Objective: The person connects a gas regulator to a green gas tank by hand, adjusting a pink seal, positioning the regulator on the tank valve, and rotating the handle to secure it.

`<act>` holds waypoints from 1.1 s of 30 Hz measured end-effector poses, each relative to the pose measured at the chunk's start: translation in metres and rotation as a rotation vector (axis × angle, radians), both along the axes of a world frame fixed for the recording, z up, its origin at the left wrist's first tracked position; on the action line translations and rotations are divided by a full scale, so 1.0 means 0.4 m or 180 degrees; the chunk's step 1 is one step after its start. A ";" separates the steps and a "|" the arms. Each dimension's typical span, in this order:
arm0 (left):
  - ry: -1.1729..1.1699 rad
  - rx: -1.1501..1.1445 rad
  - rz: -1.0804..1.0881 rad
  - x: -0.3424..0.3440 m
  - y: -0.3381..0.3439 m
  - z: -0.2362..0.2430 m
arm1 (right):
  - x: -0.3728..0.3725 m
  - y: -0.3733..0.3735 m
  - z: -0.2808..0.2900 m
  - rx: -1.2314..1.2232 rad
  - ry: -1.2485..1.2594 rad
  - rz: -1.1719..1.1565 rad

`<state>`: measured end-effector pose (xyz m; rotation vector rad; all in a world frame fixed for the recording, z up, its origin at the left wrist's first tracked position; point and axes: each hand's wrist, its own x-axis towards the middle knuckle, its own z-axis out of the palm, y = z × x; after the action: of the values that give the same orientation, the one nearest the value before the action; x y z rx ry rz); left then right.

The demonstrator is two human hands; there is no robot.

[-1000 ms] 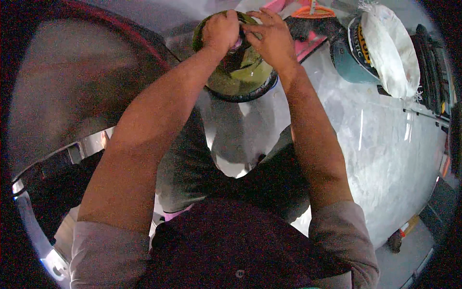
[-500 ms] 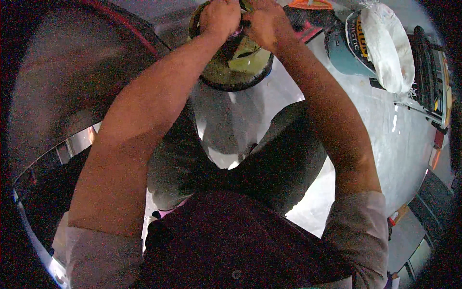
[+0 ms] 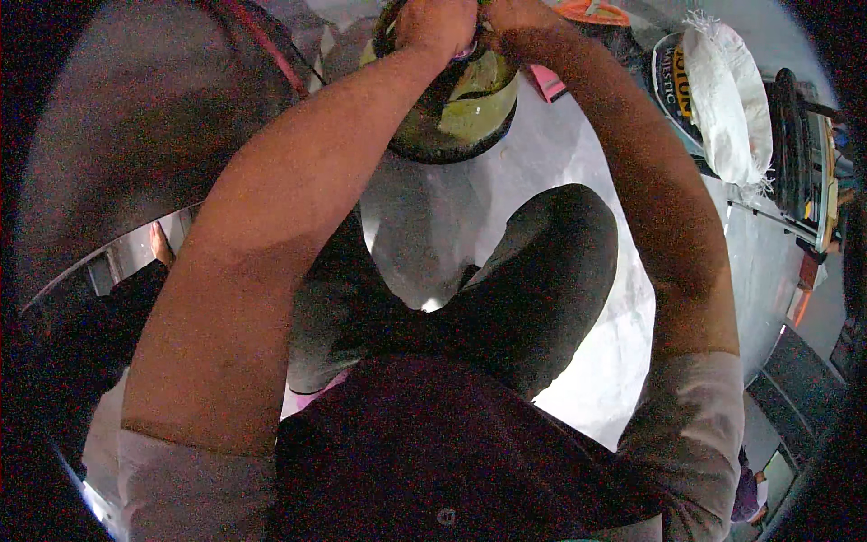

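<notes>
My two hands are close together at the top of the head view, over a round olive-yellow container [image 3: 479, 117] with a dark lower edge that stands on the floor. My left hand [image 3: 438, 27] is closed, its fingers curled away from view. My right hand [image 3: 519, 23] reaches in beside it, its fingers bent toward the left hand. Between them shows a small purplish bit, too dark to name. What the fingers grip is hidden by the hands. Dark shadow covers part of the container's inside.
At right stands a bucket [image 3: 666, 86] with a white woven sack [image 3: 727, 104] over it. A dark bag with orange trim [image 3: 596, 14] and a pink-and-black piece [image 3: 547, 83] lie nearer. A large dark panel with a red edge [image 3: 163, 117] fills the left. Another person [image 3: 750, 492] is at lower right.
The view has shifted a little, so the container and both hands appear slightly higher and to the right. My hands remain together over the container, with my right forearm angled further outward.
</notes>
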<state>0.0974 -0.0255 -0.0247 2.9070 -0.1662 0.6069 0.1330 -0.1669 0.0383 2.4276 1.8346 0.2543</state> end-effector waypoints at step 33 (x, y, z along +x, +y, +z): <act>0.0942 -0.1289 0.0497 0.057 0.018 0.020 | -0.270 0.033 -0.099 0.3665 0.1814 -0.3172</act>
<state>0.1202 -0.0181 -0.0168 2.5840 0.2003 0.1927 0.0251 -0.1538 -0.0013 4.1152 0.1320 0.6920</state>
